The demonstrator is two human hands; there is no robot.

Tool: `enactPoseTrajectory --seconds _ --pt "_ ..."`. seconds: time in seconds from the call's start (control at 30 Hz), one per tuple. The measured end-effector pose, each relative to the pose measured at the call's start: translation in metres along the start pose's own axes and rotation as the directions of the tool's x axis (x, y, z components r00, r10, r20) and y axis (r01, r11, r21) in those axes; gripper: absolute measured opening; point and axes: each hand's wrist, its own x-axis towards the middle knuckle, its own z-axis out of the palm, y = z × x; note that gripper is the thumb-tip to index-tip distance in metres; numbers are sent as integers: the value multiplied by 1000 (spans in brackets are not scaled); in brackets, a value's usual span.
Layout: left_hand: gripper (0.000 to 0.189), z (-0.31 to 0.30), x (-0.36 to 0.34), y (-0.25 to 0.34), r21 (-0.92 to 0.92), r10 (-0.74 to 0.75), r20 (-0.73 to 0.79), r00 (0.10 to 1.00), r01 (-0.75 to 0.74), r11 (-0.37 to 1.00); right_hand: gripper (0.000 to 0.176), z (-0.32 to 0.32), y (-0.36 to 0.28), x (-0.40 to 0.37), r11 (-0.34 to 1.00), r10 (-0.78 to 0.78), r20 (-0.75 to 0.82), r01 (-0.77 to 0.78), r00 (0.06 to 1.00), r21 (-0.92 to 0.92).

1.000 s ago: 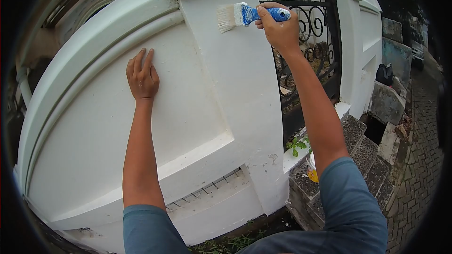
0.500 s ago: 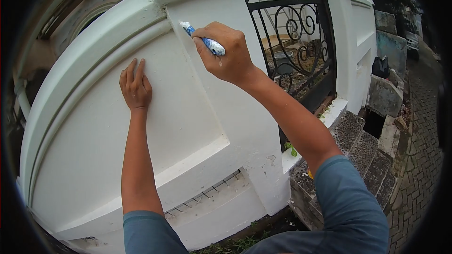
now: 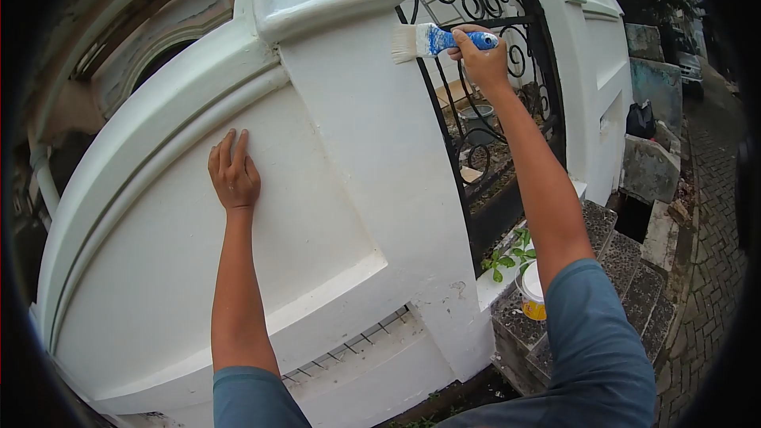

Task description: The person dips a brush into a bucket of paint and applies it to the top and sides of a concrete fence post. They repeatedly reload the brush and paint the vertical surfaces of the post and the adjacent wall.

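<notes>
My right hand (image 3: 481,59) grips the blue, paint-spattered handle of a paintbrush (image 3: 436,40), held sideways with its pale bristles pointing left. The bristles overlap the right edge of the white wall pillar (image 3: 357,111), with the gate behind the handle. My left hand (image 3: 235,170) lies flat against the white recessed wall panel (image 3: 277,214), fingers stretched upward below the curved moulding (image 3: 170,139). A white paint bucket (image 3: 533,289) with a yellow label stands on the speckled steps, partly covered by my right sleeve.
A black wrought-iron gate (image 3: 491,226) with scrollwork stands right of the pillar. Green leaves (image 3: 499,263) grow beside the bucket. Speckled steps (image 3: 638,289) lead down at the right toward a paved lane (image 3: 709,269). A black bag (image 3: 640,120) rests on concrete slabs farther off.
My right hand has swung the paintbrush right, from the pillar's upper left to its right edge by the gate. The bucket shows more now. My left hand stays on the panel.
</notes>
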Motion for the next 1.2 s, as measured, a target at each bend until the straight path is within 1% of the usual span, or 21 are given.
enactPoseTrajectory --seconds 0.07,0.1,0.17,0.23,0.3,0.33,0.37,0.4,0.43,0.5,0.57,0.67,0.77,0.83,0.87,0.9,0.97,1.0,1.07,1.17,1.2 --pt "43 0 1 -1 -7 7 5 1000 -7 1000 14 -15 5 2 995 -27 -60 21 998 -102" --pt "44 0 1 0 -2 6 2 1000 -6 1000 14 -26 10 2 966 -104 -77 82 992 -244" --pt "45 -2 1 2 10 3 -4 1000 -3 1000 14 -55 30 -4 839 -255 -74 183 964 -512" --pt "46 3 0 -1 17 8 -15 1000 -8 1000 16 -90 49 -28 833 -138 -137 40 981 -552" --pt "45 5 -1 -4 28 6 -30 1000 -5 1000 15 -127 63 -78 821 -109 -188 -18 976 -570" --pt "45 4 0 -3 29 7 -30 1000 -6 1000 15 -144 63 -112 880 36 -245 -147 969 -451" --pt "45 3 -1 -1 26 12 -15 1000 -11 1000 15 -162 64 -153 902 198 -289 -289 937 -321" --pt "44 4 -1 -1 38 22 -19 1000 -21 999 16 -182 68 -193 891 283 -383 -389 879 -234" --pt "43 5 -1 -2 50 35 -18 999 -34 998 17 -204 74 -236 865 371 -468 -482 802 -139" --pt "42 8 -1 -3 78 35 -15 999 -34 996 21 -258 84 -327 795 569 -572 -572 591 201" --pt "40 11 -2 -6 96 58 -20 998 -55 994 25 -300 75 -409 695 683 -660 -557 314 454" --pt "40 18 -4 -12 101 103 -22 994 -100 990 23 -359 43 -493 578 768 -634 -530 95 621" --pt "40 22 -6 -16 102 102 -8 995 -101 990 22 -410 15 -510 597 754 -651 -503 87 625" --pt "41 28 -6 -26 128 89 27 996 -92 988 19 -421 -5 -484 625 729 -678 -497 95 602" --pt "42 30 -8 -27 142 81 45 996 -87 986 20 -432 -5 -469 636 736 -658 -495 159 592" --pt "44 27 -18 -21 125 70 77 995 -80 989 20 -448 -12 -469 634 745 -636 -510 201 581" --pt "50 29 -11 -16 104 31 58 998 -37 994 20 -443 -20 -453 619 751 -625 -554 212 557" --pt "53 29 -13 -12 64 67 35 997 -70 996 22 -441 -20 -453 616 745 -629 -593 223 519" --pt "61 30 -15 -5 -13 130 -30 991 -130 991 26 -436 -16 -450 611 731 -632 -659 257 439" --pt "69 35 -18 -9 -7 122 -34 992 -123 992 25 -423 -2 -450 599 645 -664 -790 377 133" --pt "71 42 -18 -24 52 155 -20 988 -153 987 24 -418 2 -446 559 643 -632 -829 431 3"
